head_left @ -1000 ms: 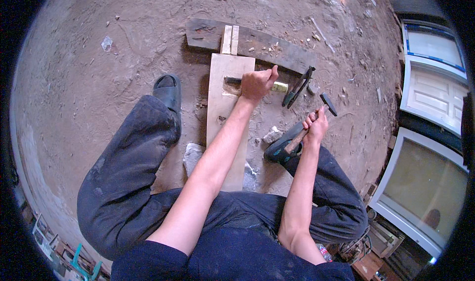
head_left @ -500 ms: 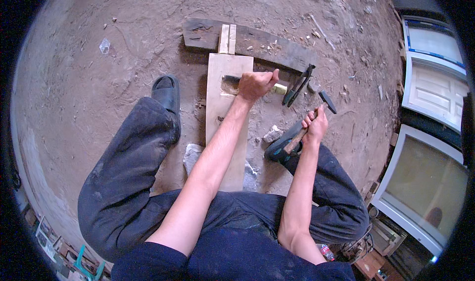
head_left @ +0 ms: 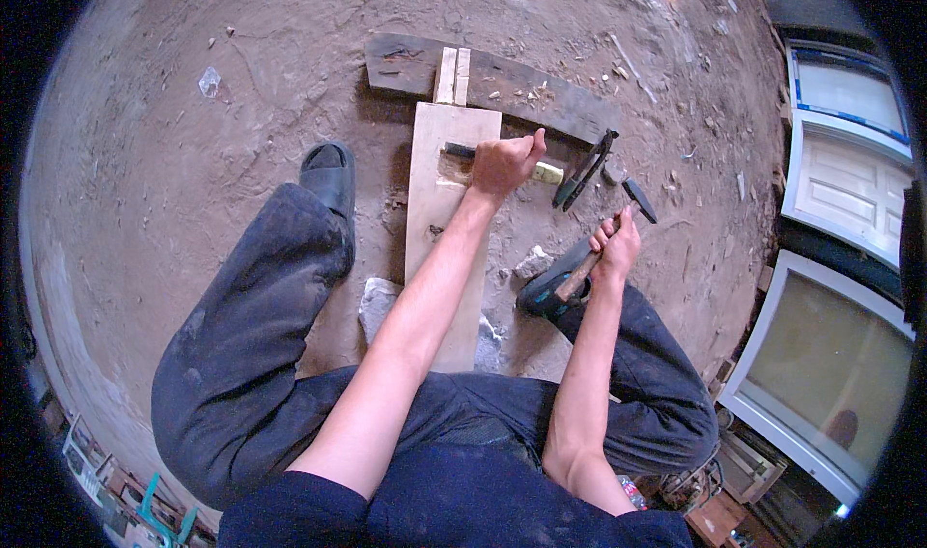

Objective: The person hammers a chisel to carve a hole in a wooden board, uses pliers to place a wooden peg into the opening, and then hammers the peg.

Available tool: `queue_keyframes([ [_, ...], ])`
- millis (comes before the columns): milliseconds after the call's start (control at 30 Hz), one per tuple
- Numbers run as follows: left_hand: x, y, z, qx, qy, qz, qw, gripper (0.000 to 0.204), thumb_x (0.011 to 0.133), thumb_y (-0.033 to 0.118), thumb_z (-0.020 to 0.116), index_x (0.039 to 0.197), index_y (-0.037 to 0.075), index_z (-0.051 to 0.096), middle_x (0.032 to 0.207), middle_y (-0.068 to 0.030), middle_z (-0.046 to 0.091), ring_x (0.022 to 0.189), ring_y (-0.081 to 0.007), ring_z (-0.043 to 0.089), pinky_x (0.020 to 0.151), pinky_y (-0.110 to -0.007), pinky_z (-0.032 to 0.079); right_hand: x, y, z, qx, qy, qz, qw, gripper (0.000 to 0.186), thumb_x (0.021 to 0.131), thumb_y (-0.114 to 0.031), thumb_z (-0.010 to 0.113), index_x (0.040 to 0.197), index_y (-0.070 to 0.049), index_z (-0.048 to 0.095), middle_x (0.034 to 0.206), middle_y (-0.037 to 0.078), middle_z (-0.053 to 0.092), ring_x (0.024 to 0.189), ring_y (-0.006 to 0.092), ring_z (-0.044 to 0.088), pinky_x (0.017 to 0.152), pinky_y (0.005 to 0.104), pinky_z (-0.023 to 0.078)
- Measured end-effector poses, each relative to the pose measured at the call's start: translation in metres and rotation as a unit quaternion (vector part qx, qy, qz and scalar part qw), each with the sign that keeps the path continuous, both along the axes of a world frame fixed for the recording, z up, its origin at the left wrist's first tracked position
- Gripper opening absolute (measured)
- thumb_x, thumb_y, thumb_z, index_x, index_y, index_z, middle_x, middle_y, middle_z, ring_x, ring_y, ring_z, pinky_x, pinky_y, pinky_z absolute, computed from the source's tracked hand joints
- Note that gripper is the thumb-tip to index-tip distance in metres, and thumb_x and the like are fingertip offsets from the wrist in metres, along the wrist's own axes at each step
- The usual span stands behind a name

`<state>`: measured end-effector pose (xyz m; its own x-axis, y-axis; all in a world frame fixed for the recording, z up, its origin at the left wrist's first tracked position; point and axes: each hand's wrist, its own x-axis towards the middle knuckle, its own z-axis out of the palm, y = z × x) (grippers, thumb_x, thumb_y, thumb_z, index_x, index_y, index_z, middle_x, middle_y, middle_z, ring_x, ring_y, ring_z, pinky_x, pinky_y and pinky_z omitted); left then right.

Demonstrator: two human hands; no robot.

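My left hand point(head_left: 499, 169) is closed around a chisel point(head_left: 547, 172), whose pale yellow handle end sticks out to the right. Its dark blade points left, over the upper edge of a shallow rectangular recess point(head_left: 452, 171) in a light wooden board point(head_left: 439, 258). Whether the tip touches the wood I cannot tell. To the right, my right hand point(head_left: 616, 247) grips a hammer point(head_left: 638, 201) by its wooden handle. The hammer's dark head is up and away from the chisel, above my right foot.
A dark weathered plank point(head_left: 550, 99) lies crosswise under the board's narrow far end point(head_left: 452, 75). Black-handled pincers point(head_left: 584, 171) rest against that plank. Pale stones point(head_left: 379, 307) flank the board between my legs. White-framed panels point(head_left: 821, 345) stand at the right; wood chips litter the dirt floor.
The view has shifted a little, so the board sits slightly farther right. The chisel blade looks narrower and more of the recess shows below it. Both hands keep their grips.
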<state>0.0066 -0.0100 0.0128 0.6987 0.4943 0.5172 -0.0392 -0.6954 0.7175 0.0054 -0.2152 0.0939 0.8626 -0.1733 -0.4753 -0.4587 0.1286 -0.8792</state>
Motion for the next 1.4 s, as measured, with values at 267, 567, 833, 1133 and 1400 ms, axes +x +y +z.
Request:
queue_keyframes([
  [267, -0.001, 0.000, -0.001, -0.009, 0.001, 0.004, 1.000, 0.045, 0.091, 0.028, 0.057, 0.051, 0.010, 0.052, 0.043, -0.0127, 0.048, 0.037, -0.0299, 0.051, 0.036, -0.041, 0.037, -0.006, 0.013, 0.002, 0.019, -0.026, -0.012, 0.999, 0.027, 0.096, -0.037, 0.046, 0.087, -0.011, 0.045, 0.060, -0.001, 0.038, 0.042, 0.0079, 0.033, 0.036, 0.0241, 0.029],
  [567, -0.001, 0.000, -0.002, -0.020, 0.006, 0.022, 1.000, 0.042, 0.090, 0.028, 0.059, 0.052, 0.009, 0.053, 0.045, -0.0127, 0.050, 0.037, -0.0301, 0.052, 0.036, -0.041, 0.038, -0.008, 0.014, -0.001, 0.029, 0.176, 0.161, 0.971, 0.027, 0.095, -0.040, 0.046, 0.086, -0.015, 0.046, 0.056, -0.005, 0.033, 0.041, 0.0058, 0.029, 0.036, 0.0219, 0.023],
  [833, 0.001, -0.002, -0.004, -0.034, -0.003, 0.018, 0.999, 0.041, 0.090, 0.027, 0.058, 0.054, 0.009, 0.054, 0.046, -0.0125, 0.051, 0.037, -0.0292, 0.052, 0.037, -0.041, 0.038, -0.018, 0.034, -0.026, 0.033, 0.033, -0.041, 0.998, 0.028, 0.097, -0.037, 0.043, 0.080, -0.014, 0.040, 0.058, -0.003, 0.033, 0.044, 0.0070, 0.030, 0.038, 0.0243, 0.026],
  [1133, 0.000, 0.000, -0.001, -0.018, 0.016, 0.020, 1.000, 0.042, 0.090, 0.026, 0.058, 0.053, 0.008, 0.053, 0.046, -0.0126, 0.052, 0.038, -0.0280, 0.053, 0.037, -0.040, 0.038, -0.006, 0.023, -0.016, 0.059, -0.058, -0.121, 0.989, 0.025, 0.097, -0.034, 0.042, 0.085, -0.012, 0.043, 0.060, -0.002, 0.036, 0.044, 0.0077, 0.033, 0.040, 0.0247, 0.029],
  [1400, 0.000, 0.002, 0.001, -0.026, 0.012, 0.028, 0.999, 0.043, 0.092, 0.028, 0.055, 0.054, 0.008, 0.054, 0.045, -0.0123, 0.052, 0.039, -0.0291, 0.054, 0.038, -0.041, 0.039, -0.003, 0.028, 0.001, 0.022, 0.148, 0.195, 0.969, 0.023, 0.096, -0.033, 0.048, 0.082, -0.015, 0.043, 0.058, -0.005, 0.032, 0.044, 0.0048, 0.030, 0.039, 0.0215, 0.026],
])
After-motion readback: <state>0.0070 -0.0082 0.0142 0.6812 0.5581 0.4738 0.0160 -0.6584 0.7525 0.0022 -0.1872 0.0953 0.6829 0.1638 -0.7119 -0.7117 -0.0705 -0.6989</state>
